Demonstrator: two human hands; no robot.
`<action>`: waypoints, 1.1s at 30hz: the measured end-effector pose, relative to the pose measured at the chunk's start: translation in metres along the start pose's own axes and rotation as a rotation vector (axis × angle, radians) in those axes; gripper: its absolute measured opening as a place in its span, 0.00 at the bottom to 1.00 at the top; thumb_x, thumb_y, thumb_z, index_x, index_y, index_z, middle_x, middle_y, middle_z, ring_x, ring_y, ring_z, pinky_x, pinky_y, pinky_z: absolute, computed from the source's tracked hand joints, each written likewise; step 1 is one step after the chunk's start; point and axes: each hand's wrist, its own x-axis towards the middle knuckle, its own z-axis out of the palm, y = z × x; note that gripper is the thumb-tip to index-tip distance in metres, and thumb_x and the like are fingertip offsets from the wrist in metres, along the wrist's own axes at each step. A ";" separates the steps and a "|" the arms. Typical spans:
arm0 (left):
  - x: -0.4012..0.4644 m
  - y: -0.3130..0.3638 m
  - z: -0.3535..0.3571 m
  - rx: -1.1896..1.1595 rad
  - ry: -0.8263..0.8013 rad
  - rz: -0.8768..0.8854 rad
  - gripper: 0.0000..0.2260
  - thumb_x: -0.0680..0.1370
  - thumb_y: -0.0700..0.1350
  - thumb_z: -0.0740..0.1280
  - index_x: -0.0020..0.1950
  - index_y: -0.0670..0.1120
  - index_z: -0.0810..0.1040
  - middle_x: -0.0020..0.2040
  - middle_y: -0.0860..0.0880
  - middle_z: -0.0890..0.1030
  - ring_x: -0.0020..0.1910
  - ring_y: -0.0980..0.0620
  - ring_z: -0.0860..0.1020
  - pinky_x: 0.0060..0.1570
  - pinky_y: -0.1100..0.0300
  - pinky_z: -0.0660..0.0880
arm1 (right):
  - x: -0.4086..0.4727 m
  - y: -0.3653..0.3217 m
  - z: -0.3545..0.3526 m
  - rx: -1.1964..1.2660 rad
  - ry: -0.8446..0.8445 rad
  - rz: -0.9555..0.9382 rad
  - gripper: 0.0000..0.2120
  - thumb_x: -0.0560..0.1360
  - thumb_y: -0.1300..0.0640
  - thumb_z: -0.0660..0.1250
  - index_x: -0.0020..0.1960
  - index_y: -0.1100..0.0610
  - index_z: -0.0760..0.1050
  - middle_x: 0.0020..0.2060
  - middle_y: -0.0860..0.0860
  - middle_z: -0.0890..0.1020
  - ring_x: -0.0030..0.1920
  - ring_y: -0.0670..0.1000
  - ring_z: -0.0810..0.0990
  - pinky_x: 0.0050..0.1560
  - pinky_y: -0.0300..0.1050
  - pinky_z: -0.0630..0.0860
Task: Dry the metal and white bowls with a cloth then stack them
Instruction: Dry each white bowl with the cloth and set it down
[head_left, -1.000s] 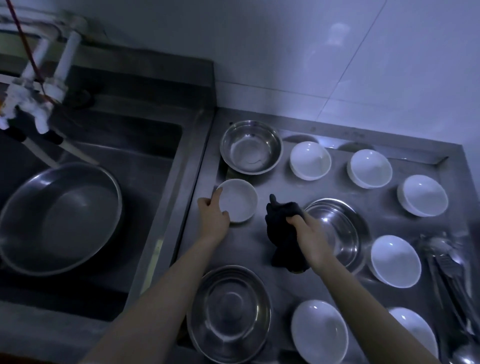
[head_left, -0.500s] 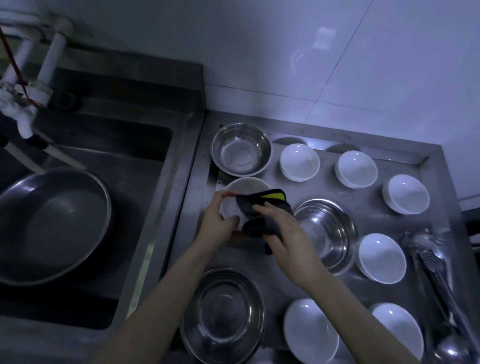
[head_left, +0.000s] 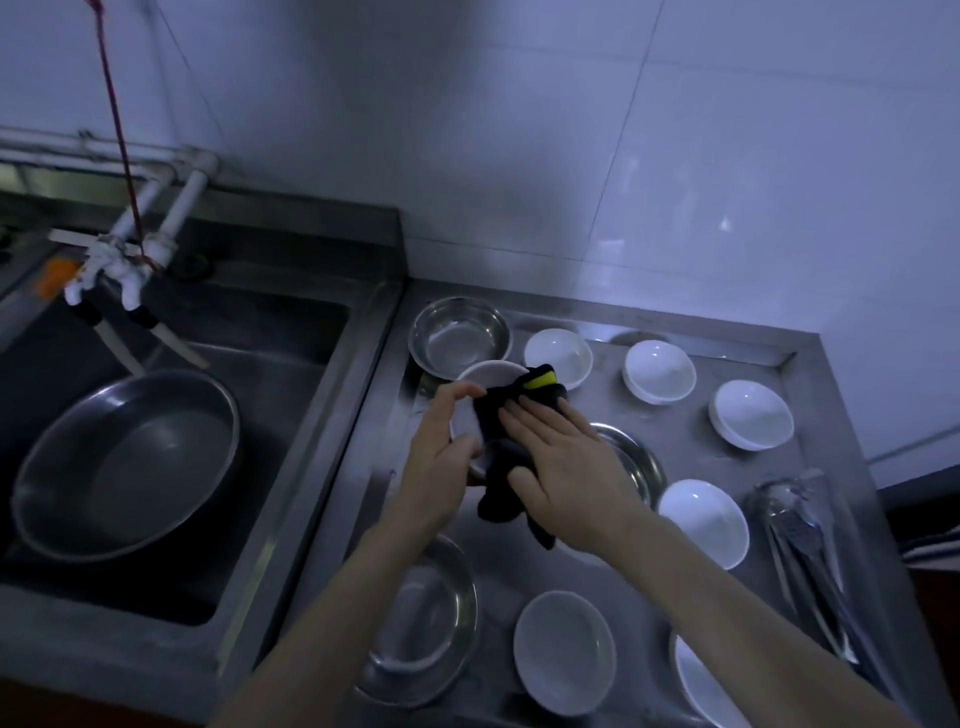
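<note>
1. Far left is the sink (head_left: 291, 332) with a big metal pan (head_left: 124, 467) sitting in it, under the taps (head_left: 111, 270). Not part of the job as far as I can tell.
2. Moving right, the left hand (head_left: 441, 457) grips the small white bowl (head_left: 480, 395) by its left rim, thumb and fingers curled round the edge. The bowl is lifted off the steel surface (head_left: 691, 467) and tipped, its open face turned toward the right hand.
3. The key relation: the bowl sits right between the two hands, and the dark cloth (head_left: 511, 441) is pressed against it from the right. So the wiping side is the right one; the left just steadies.
4. The right hand (head_left: 561, 467) lies flat on the cloth, fingers straight and spread, pushing it into the bowl rather than clutching it. The forearm comes in from lower right.
5. My guess: this is still the first white bowl being dried, and nothing's stacked yet.
6. Further right, and around the hands, the rest wait apart on the surface: a metal bowl (head_left: 460, 335) just behind the hands, another metal bowl (head_left: 426, 623) near the front, and several white bowls, like the one (head_left: 753, 413) well off to the right.
7. Far right: metal utensils (head_left: 800, 545) along the edge.
</note>
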 end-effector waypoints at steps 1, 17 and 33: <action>-0.003 0.004 0.004 -0.014 -0.012 0.022 0.22 0.75 0.27 0.56 0.61 0.51 0.71 0.52 0.46 0.77 0.37 0.57 0.77 0.33 0.64 0.76 | 0.001 -0.001 -0.005 0.053 -0.019 0.007 0.37 0.70 0.43 0.41 0.75 0.56 0.62 0.74 0.49 0.64 0.76 0.45 0.57 0.75 0.43 0.41; -0.021 0.030 0.027 0.044 0.139 0.222 0.15 0.84 0.42 0.56 0.61 0.62 0.71 0.64 0.52 0.74 0.60 0.49 0.76 0.40 0.54 0.82 | -0.006 0.008 -0.049 0.086 -0.040 -0.118 0.37 0.70 0.45 0.41 0.75 0.52 0.64 0.73 0.48 0.67 0.74 0.44 0.61 0.75 0.41 0.49; -0.018 0.026 0.030 -0.030 0.011 0.106 0.15 0.85 0.39 0.54 0.64 0.57 0.70 0.63 0.51 0.75 0.55 0.43 0.79 0.37 0.58 0.80 | -0.007 0.013 -0.046 0.083 -0.009 -0.066 0.26 0.71 0.49 0.47 0.62 0.53 0.74 0.57 0.50 0.81 0.55 0.52 0.76 0.61 0.48 0.69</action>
